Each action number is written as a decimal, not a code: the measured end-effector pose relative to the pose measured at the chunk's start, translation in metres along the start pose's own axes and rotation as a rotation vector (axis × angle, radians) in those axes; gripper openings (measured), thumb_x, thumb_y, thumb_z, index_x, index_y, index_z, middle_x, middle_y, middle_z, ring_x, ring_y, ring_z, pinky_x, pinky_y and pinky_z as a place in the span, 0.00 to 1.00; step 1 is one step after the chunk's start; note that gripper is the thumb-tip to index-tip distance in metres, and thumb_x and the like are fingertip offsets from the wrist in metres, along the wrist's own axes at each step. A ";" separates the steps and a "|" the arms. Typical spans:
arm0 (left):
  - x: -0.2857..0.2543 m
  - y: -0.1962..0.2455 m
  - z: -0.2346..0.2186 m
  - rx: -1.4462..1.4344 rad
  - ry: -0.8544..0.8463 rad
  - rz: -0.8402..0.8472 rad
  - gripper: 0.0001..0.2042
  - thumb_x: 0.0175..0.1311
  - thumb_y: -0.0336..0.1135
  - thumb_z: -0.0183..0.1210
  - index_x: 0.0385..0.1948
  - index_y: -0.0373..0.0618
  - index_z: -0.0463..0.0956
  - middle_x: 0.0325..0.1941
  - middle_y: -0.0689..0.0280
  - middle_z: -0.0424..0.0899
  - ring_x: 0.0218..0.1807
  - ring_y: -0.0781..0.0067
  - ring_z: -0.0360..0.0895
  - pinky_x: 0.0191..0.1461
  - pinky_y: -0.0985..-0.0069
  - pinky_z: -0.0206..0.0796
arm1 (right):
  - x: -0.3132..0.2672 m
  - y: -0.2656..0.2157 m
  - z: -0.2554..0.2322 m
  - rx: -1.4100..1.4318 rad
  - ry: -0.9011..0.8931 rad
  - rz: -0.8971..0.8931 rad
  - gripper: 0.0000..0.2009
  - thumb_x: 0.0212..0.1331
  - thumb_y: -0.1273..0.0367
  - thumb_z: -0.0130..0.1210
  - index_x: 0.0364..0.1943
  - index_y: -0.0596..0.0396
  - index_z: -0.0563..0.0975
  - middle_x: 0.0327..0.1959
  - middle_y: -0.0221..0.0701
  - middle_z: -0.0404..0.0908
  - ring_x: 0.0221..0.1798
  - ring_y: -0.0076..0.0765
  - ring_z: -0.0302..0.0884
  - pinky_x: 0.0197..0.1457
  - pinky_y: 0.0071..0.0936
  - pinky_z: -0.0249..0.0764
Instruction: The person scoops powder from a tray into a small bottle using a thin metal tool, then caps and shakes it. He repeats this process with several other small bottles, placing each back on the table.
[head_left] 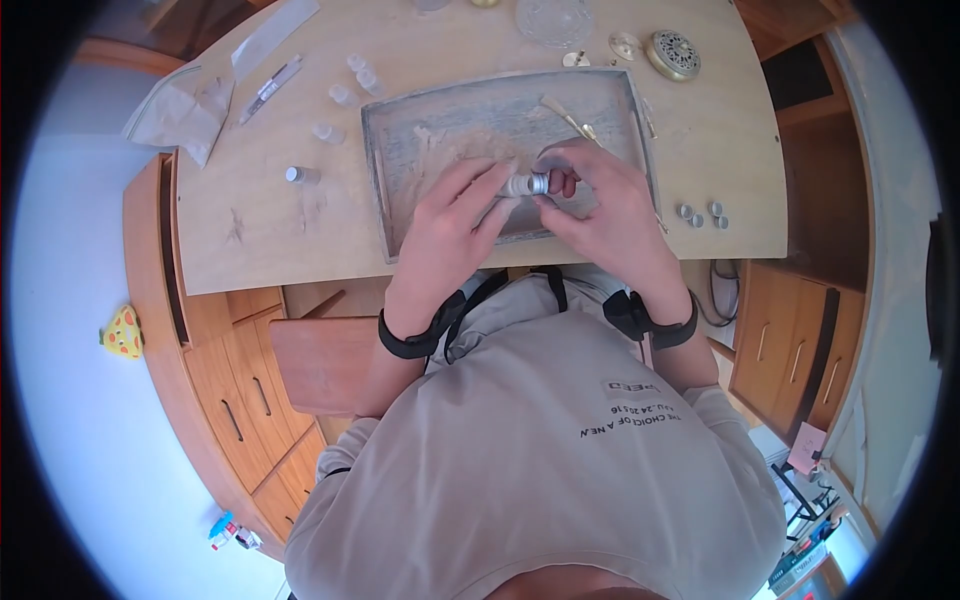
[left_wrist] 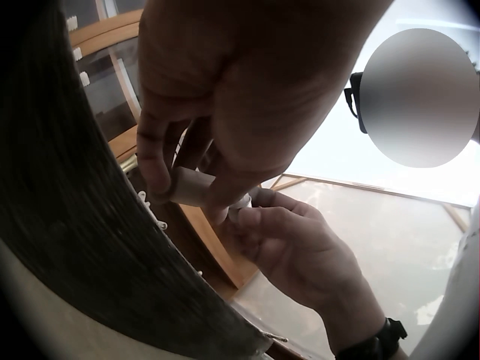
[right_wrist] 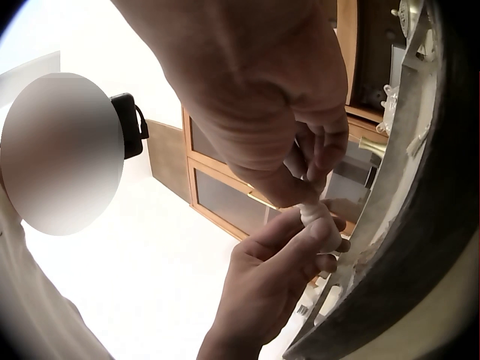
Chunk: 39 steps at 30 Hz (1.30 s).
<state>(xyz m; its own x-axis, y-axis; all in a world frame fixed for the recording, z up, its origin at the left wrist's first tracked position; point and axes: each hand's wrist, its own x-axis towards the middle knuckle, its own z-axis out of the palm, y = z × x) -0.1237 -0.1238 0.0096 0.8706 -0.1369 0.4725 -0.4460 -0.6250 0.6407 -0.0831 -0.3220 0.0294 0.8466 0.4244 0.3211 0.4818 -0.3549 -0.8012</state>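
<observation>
In the head view my left hand point(head_left: 452, 225) grips a small clear vial point(head_left: 516, 186) lying sideways, its contents pale. At the vial's right end, my right hand point(head_left: 607, 205) pinches a silver screw cap point(head_left: 541, 183) between thumb and fingers. Both hands are over a grey-rimmed wooden tray point(head_left: 376, 175) dusted with brownish powder. Seen from the left wrist, the vial point(left_wrist: 191, 186) spans between the left fingers and thumb, while the right hand point(left_wrist: 300, 259) meets its far end. The right wrist view has the left fingers wrapped round the vial point(right_wrist: 322, 232), the cap mostly hidden.
A brass-handled brush point(head_left: 568, 117) lies in the tray. Left of it are a capped vial point(head_left: 303, 175), several other vials point(head_left: 340, 95), a pen point(head_left: 271, 88) and a plastic bag point(head_left: 180, 110). Small silver caps point(head_left: 696, 215) stand right; a brass burner point(head_left: 673, 55) and glass dish point(head_left: 555, 22) stand behind.
</observation>
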 end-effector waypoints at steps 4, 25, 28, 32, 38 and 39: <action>-0.001 0.001 -0.002 -0.043 -0.033 -0.036 0.17 0.57 0.22 0.65 0.50 0.38 0.80 0.48 0.56 0.81 0.44 0.53 0.82 0.45 0.65 0.76 | 0.002 -0.003 0.002 0.005 0.005 -0.075 0.16 0.48 0.78 0.66 0.44 0.63 0.78 0.40 0.38 0.81 0.38 0.41 0.83 0.43 0.34 0.81; 0.001 -0.001 -0.002 -0.073 -0.055 -0.035 0.17 0.57 0.22 0.66 0.49 0.37 0.80 0.46 0.57 0.81 0.42 0.55 0.82 0.42 0.67 0.76 | 0.006 0.006 0.000 -0.047 -0.042 -0.129 0.13 0.51 0.76 0.68 0.43 0.63 0.82 0.39 0.36 0.83 0.32 0.40 0.82 0.36 0.32 0.79; 0.001 -0.001 -0.002 -0.077 -0.057 -0.033 0.16 0.57 0.22 0.66 0.50 0.37 0.80 0.46 0.57 0.81 0.42 0.55 0.82 0.41 0.67 0.76 | 0.006 0.005 -0.001 -0.103 -0.087 -0.075 0.12 0.54 0.72 0.68 0.41 0.64 0.82 0.34 0.39 0.82 0.30 0.45 0.80 0.34 0.35 0.77; 0.001 -0.002 -0.002 -0.044 -0.072 -0.020 0.16 0.58 0.22 0.66 0.50 0.37 0.81 0.46 0.57 0.81 0.41 0.55 0.82 0.41 0.68 0.76 | 0.009 0.006 0.000 -0.189 -0.145 -0.097 0.13 0.58 0.67 0.67 0.38 0.66 0.81 0.29 0.43 0.80 0.29 0.50 0.79 0.34 0.37 0.76; 0.001 -0.001 -0.004 -0.072 -0.085 -0.046 0.16 0.57 0.21 0.65 0.49 0.37 0.81 0.46 0.58 0.81 0.40 0.57 0.81 0.40 0.68 0.75 | 0.010 0.000 0.002 -0.185 -0.109 0.017 0.17 0.62 0.61 0.64 0.33 0.65 0.79 0.26 0.45 0.79 0.29 0.57 0.78 0.34 0.44 0.75; 0.001 -0.002 -0.004 -0.076 -0.083 -0.051 0.16 0.57 0.21 0.65 0.49 0.37 0.81 0.46 0.58 0.81 0.40 0.57 0.81 0.40 0.68 0.75 | 0.009 0.000 0.003 -0.123 -0.051 -0.022 0.18 0.62 0.59 0.64 0.33 0.64 0.79 0.26 0.45 0.79 0.29 0.58 0.78 0.34 0.45 0.75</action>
<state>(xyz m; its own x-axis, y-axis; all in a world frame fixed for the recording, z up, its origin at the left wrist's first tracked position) -0.1234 -0.1199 0.0113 0.9054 -0.1716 0.3884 -0.4125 -0.5727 0.7084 -0.0763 -0.3156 0.0305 0.8245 0.4737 0.3096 0.5270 -0.4434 -0.7251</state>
